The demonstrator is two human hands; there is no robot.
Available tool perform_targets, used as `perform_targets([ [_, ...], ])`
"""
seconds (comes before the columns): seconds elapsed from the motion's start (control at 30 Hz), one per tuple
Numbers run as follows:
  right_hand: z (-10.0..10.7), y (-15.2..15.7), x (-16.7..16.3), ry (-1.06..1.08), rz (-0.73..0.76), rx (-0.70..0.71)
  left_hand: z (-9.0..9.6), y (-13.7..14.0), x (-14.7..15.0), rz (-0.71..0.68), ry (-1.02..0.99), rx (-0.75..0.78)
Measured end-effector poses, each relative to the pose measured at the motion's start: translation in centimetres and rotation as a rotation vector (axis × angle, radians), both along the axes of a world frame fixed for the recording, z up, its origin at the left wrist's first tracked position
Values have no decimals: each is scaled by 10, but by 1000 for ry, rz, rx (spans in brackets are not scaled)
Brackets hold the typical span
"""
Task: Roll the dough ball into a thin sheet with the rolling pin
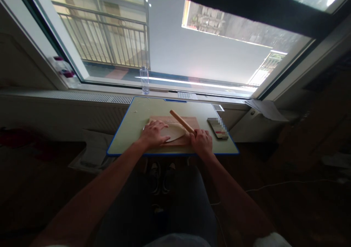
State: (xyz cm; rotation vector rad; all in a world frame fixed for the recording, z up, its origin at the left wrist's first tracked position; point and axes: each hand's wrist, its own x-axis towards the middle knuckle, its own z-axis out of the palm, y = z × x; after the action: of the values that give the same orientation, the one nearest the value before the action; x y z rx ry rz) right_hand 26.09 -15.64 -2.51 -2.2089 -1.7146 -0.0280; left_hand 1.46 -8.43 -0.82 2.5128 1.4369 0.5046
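Observation:
A flattened oval sheet of pale dough lies on a wooden board. My left hand rests at the dough's left end, fingers spread over it and thumb apart near its front edge. Closed round the near end of a wooden rolling pin is my right hand, at the board's right side. The pin slants up and leftward, its far end beyond the dough; I cannot tell whether it touches the dough. The left end of the dough is partly hidden under my fingers.
The board sits on a small light-green table with a blue rim. A partly blurred phone-like object lies at the right. A clear bottle stands on the windowsill behind, and papers lie to the right.

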Motion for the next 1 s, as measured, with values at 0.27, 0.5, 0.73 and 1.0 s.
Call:
perform_targets([
  [0.27,-3,9,9,116,-64,25,-1,31,69,-127,138,-126],
  [0.5,-1,7,7,127,-25,6,1,36,65,292,134,-48],
  [0.73,2,14,4,90,143,4,-10,28,24,317,31,12],
  [1.0,12,34,-8,54,503,14,13,40,-13,589,-297,181],
])
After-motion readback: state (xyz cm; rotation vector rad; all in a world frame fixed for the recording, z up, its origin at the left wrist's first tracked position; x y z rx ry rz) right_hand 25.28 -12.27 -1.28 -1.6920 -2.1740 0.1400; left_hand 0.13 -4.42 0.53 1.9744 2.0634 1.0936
